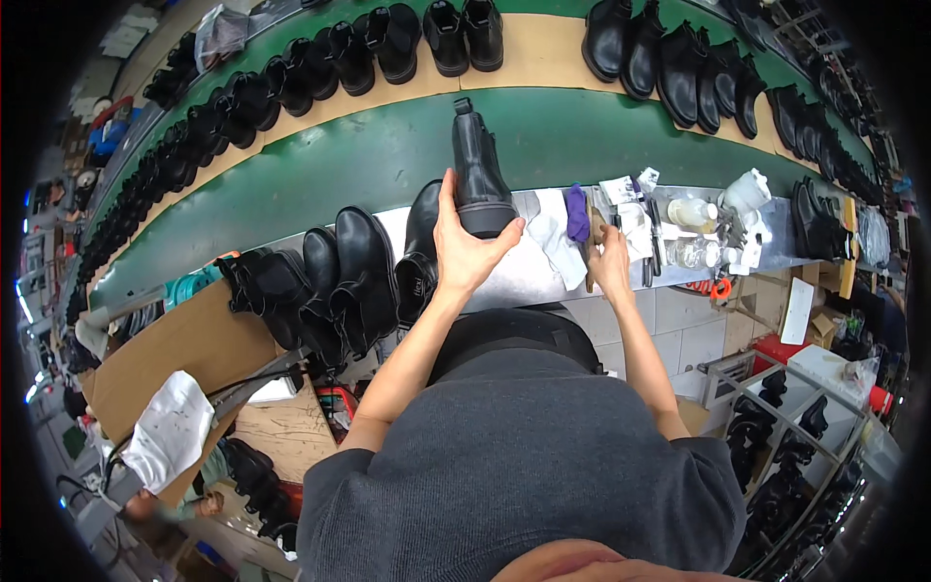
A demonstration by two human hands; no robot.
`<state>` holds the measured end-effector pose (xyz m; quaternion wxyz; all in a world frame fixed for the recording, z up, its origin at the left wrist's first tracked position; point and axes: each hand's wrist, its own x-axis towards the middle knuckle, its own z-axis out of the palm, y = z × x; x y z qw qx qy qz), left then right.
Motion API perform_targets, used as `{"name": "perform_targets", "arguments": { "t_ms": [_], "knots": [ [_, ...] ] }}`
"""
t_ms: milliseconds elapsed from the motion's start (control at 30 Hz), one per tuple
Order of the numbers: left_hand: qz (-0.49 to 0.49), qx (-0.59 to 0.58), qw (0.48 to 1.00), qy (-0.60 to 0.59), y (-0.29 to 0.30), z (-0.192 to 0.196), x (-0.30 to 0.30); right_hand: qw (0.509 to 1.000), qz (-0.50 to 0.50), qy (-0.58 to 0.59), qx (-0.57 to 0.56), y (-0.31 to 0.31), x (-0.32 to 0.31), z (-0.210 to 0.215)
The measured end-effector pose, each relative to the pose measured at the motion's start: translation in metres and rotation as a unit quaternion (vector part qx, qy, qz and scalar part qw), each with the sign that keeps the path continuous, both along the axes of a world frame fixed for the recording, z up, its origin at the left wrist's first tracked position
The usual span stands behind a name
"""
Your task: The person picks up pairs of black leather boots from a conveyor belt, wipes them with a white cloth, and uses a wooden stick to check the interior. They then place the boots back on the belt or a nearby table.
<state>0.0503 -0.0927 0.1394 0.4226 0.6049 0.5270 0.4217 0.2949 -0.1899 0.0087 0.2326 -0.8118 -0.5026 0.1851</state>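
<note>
My left hand (pixel 468 244) is closed around the heel end of a black ankle boot (pixel 477 160), thumb on one side of the sole and fingers on the other. The boot's pull tab points away from me, toward the green belt. At the bench, my right hand (pixel 611 262) has its fingers closed on a thin brown tool (pixel 594 228), whose kind I cannot make out. Beside it lie a purple cloth (pixel 577 213) and a white cloth (pixel 558 238). More black boots (pixel 364 257) stand just left of my left hand.
Beyond the bench runs a green conveyor belt (pixel 339 145), with rows of black boots (pixel 393 44) on cardboard along its far side. Plastic bottles (pixel 691 213) and a dark pen-like tool (pixel 656 238) crowd the bench at right. A metal rack (pixel 776 407) stands at lower right.
</note>
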Motion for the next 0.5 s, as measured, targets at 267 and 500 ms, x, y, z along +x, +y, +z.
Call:
{"name": "perform_targets", "arguments": {
  "t_ms": [267, 500],
  "knots": [
    [-0.057, -0.027, 0.998, 0.016, -0.009, 0.012, 0.001, 0.999, 0.011, 0.03, 0.016, 0.001, 0.007, -0.035],
    [-0.07, -0.044, 0.996, -0.029, -0.013, 0.0, -0.001, 0.999, -0.004, 0.005, 0.037, 0.005, 0.008, -0.029]
  ]
}}
